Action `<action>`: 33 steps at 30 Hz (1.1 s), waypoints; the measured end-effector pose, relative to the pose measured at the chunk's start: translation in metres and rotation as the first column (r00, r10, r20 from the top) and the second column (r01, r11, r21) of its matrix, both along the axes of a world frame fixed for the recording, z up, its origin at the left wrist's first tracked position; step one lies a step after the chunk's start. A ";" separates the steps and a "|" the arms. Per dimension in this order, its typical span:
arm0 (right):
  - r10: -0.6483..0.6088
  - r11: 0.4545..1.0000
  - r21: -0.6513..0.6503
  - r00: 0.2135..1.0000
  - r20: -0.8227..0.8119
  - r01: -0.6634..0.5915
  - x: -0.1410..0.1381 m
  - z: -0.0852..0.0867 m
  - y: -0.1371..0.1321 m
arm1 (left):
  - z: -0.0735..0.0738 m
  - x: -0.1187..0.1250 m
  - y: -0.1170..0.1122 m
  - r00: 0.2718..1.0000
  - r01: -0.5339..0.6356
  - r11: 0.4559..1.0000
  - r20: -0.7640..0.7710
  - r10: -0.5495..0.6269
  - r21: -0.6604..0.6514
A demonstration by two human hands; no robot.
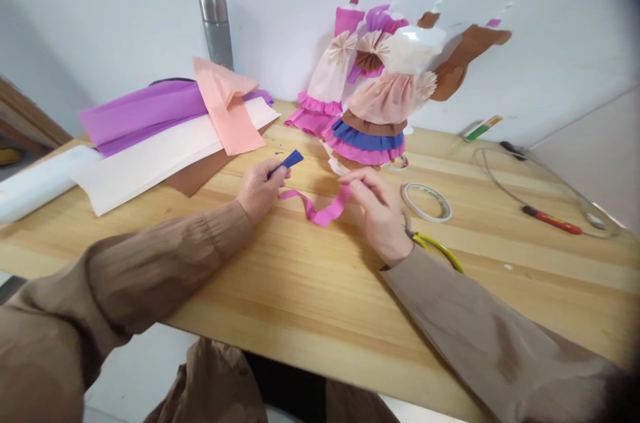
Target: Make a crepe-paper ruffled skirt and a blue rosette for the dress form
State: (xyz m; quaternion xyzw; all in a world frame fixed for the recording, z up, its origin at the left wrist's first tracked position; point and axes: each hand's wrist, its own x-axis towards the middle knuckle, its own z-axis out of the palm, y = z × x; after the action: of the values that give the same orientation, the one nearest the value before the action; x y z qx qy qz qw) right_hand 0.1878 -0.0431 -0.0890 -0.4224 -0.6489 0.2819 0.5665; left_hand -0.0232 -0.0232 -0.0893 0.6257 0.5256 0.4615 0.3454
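Observation:
My left hand (260, 190) is closed around a small folded piece of blue crepe paper (292, 159), which sticks out past the fingers. In my right hand (375, 210) the fingertips pinch one end of a wavy pink paper strip (325, 213). The strip sags across to the left hand, where its other end lies close under the fingers; whether that end is gripped I cannot tell. Just beyond the right hand stands a doll-sized dress (377, 103) with white top and ruffled tiers of peach, brown, blue and pink. Yellow-handled scissors (437, 250) lie partly hidden beside my right wrist.
Sheets of purple paper (145, 113), white paper (165, 160) and peach paper (227, 103) lie at left, before a steel flask (217, 26). More small paper dresses (327, 70) lean on the wall. To the right are a tape roll (427, 202) and a red-handled tool (553, 220) with a cable.

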 end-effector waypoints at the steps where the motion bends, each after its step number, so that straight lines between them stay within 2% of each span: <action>1: 0.044 0.999 0.008 0.996 0.074 -0.045 0.000 0.000 0.000 | -0.001 0.000 -0.001 0.997 0.026 0.997 -0.075 -0.020 0.079; 3: 0.104 0.995 -0.002 0.989 0.107 -0.104 0.000 0.000 -0.001 | -0.001 -0.001 -0.005 0.965 0.112 0.960 -0.260 -0.043 0.258; 5: 0.145 0.988 -0.062 0.989 0.030 -0.143 -0.002 0.001 -0.003 | 0.000 0.000 -0.011 0.901 0.224 0.889 -0.432 -0.032 0.401; 7: 0.184 0.972 -0.141 0.981 -0.057 -0.190 -0.006 0.002 -0.006 | 0.001 0.000 -0.017 0.823 0.323 0.831 -0.568 -0.010 0.453; 10: 0.233 0.931 -0.260 0.966 -0.111 -0.255 -0.014 0.004 -0.012 | 0.003 0.001 -0.021 0.727 0.397 0.792 -0.685 0.037 0.464; 15: 0.209 0.856 -0.423 0.946 -0.247 -0.299 -0.028 0.002 -0.021 | 0.002 0.002 -0.023 0.664 0.390 0.792 -0.740 0.112 0.470; 20: 0.249 0.801 -0.471 0.922 -0.298 -0.369 -0.036 0.001 -0.029 | 0.001 0.004 -0.025 0.682 0.367 0.819 -0.726 0.086 0.441; 26: 0.265 0.801 -0.457 0.913 -0.308 -0.387 -0.032 0.004 -0.032 | -0.002 0.004 -0.025 0.714 0.363 0.828 -0.698 0.046 0.427; 30: 0.195 0.835 -0.422 0.908 -0.372 -0.352 -0.027 0.005 -0.026 | -0.002 0.004 -0.025 0.690 0.420 0.786 -0.722 0.050 0.455; 33: 0.136 0.874 -0.402 0.932 -0.336 -0.273 -0.026 0.005 -0.021 | -0.001 0.005 -0.026 0.649 0.473 0.744 -0.758 0.067 0.471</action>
State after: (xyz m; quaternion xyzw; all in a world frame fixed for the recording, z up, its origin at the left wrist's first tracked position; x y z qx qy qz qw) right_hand 0.1620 -0.0639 -0.0840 -0.4208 -0.5164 0.5409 0.5135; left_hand -0.0185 -0.0489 -0.0898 0.8924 0.3510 0.2735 -0.0745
